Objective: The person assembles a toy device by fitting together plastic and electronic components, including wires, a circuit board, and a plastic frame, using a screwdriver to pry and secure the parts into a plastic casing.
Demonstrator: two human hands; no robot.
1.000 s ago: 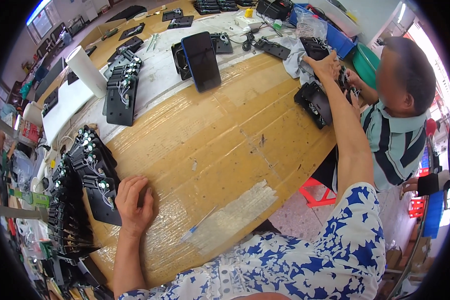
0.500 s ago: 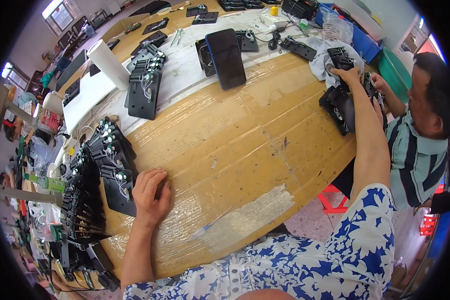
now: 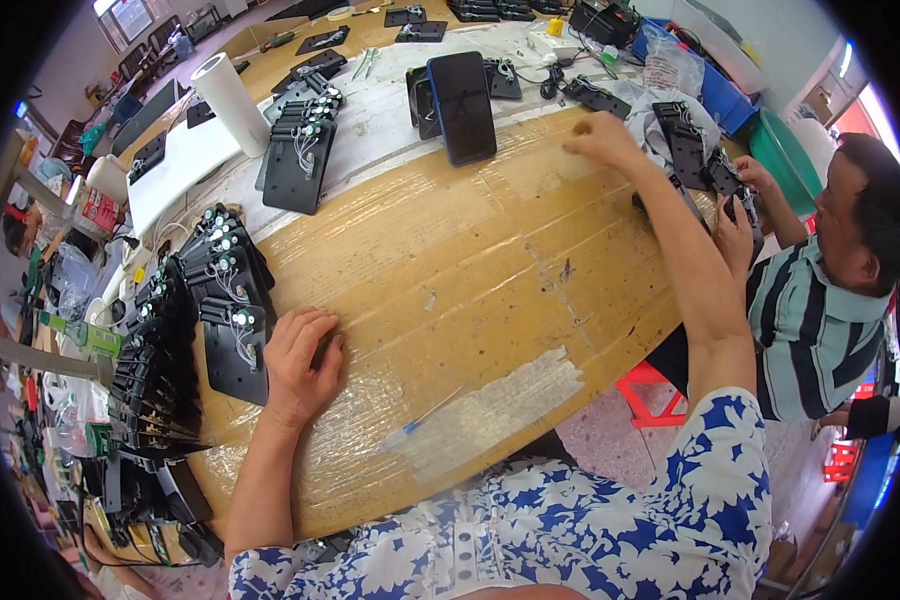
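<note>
My left hand rests on the tabletop at left, fingers bent but lying on the surface, thumb apart. It holds nothing I can see. Beside it lies a black plate with wires and small round green-white parts. Over the far right of the table, my right hand is raised with curled fingers and nothing visible in them. To its right, a black assembly lies on a pale cloth. A co-worker's hands hold another black wired part near my forearm.
A propped phone stands at the table's far side. Stacked black plates and a white roll are at far left. A pen lies near the front edge. A green basin and blue crate stand at right.
My right hand has let go of the black assembly at the cloth and moved left, away from it. My left hand stays in place. The view has shifted slightly.
</note>
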